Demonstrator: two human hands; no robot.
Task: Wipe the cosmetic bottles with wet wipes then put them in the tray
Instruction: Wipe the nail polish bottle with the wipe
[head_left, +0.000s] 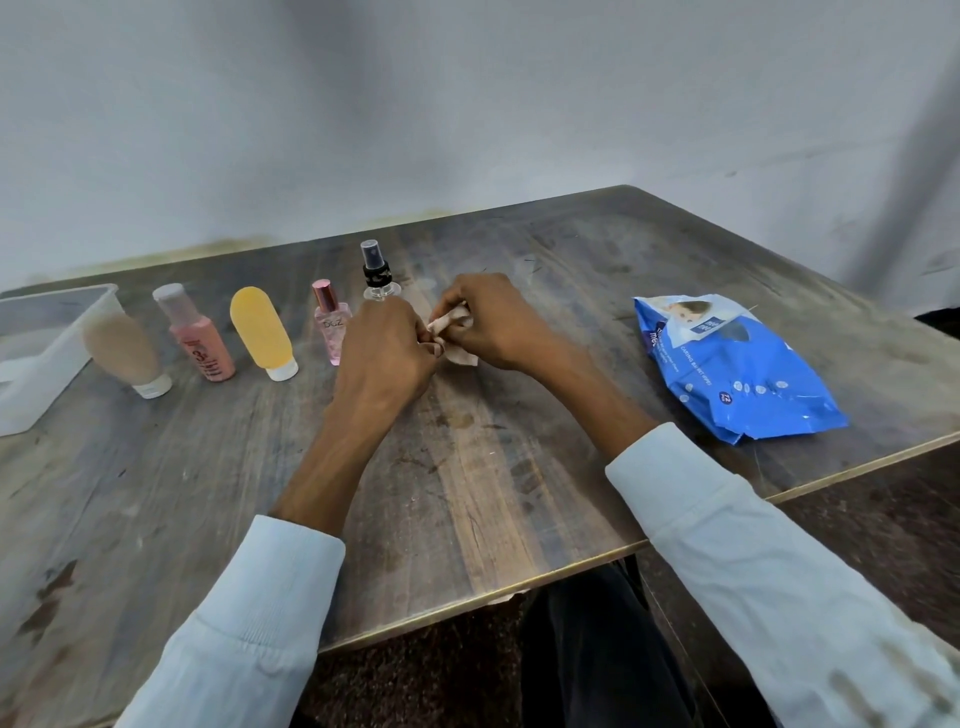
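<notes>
Both my hands meet over the middle of the table and pinch a crumpled wet wipe (457, 335) between them: my left hand (387, 351) on its left end, my right hand (491, 322) on its right. A row of bottles stands to the left: a beige tube (124, 351), a pink bottle (197, 335), a yellow tube (262, 332), a small pink perfume bottle (330, 325) and a clear spray bottle (376, 273) with a black pump, partly hidden behind my left hand. The translucent tray (47, 358) sits at the far left.
A blue pack of wet wipes (732, 364) lies on the right side of the wooden table (467, 493). The table's front edge runs near my sleeves, and a pale wall stands behind the table.
</notes>
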